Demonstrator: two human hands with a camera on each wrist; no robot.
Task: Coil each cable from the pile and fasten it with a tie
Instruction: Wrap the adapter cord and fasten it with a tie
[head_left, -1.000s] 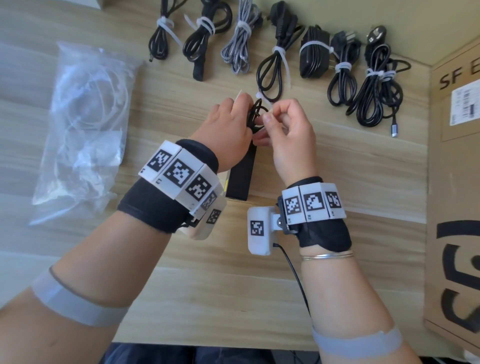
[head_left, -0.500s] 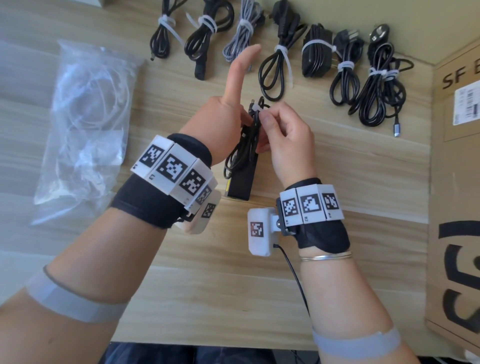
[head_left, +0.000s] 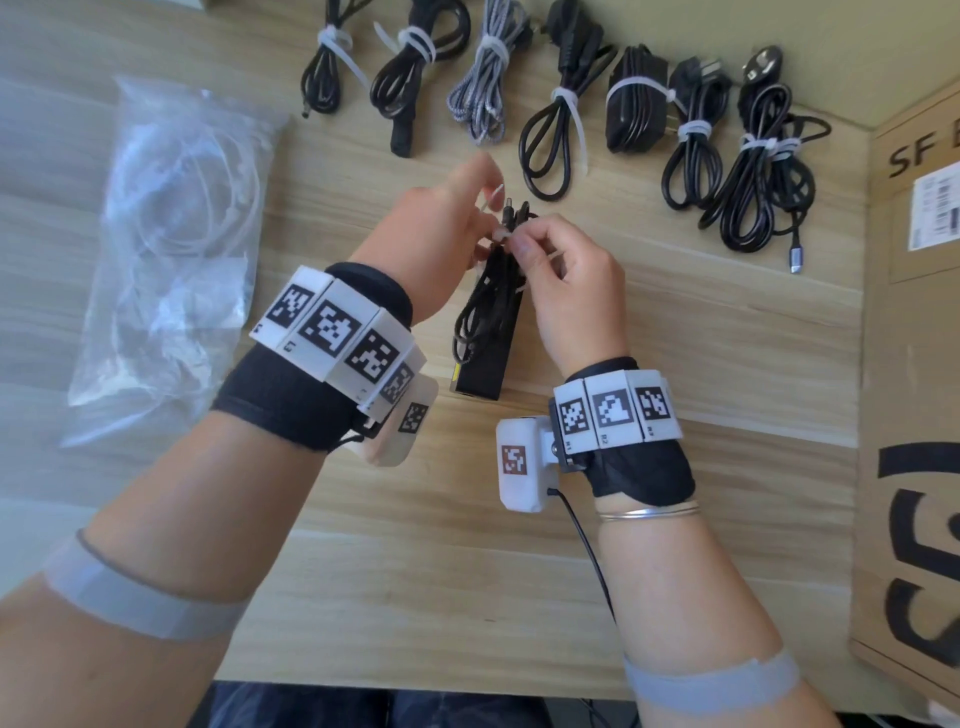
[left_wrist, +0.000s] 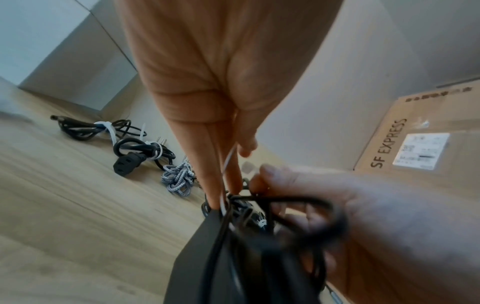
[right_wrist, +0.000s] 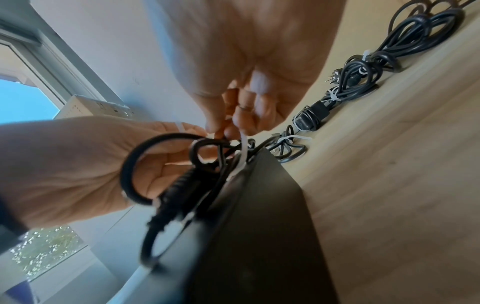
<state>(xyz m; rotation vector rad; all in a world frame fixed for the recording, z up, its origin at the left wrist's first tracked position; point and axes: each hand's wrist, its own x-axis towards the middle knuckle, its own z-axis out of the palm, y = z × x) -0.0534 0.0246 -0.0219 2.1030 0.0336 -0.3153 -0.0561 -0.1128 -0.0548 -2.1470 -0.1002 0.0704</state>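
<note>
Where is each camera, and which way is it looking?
Head: on the person's head, looking down at the table; both forearms and hands show.
Left wrist: on the left wrist, looking along the left hand toward the black adapter.
Right wrist: on the right wrist, looking along the right hand.
Shared: all three show the adapter and white tie.

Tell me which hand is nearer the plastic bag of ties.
Left. The left hand works at the cable bundle on the side toward the bag; the right hand is on the bundle's far side.

Wood table (head_left: 675, 332); window (right_wrist: 23, 98); daylight
</note>
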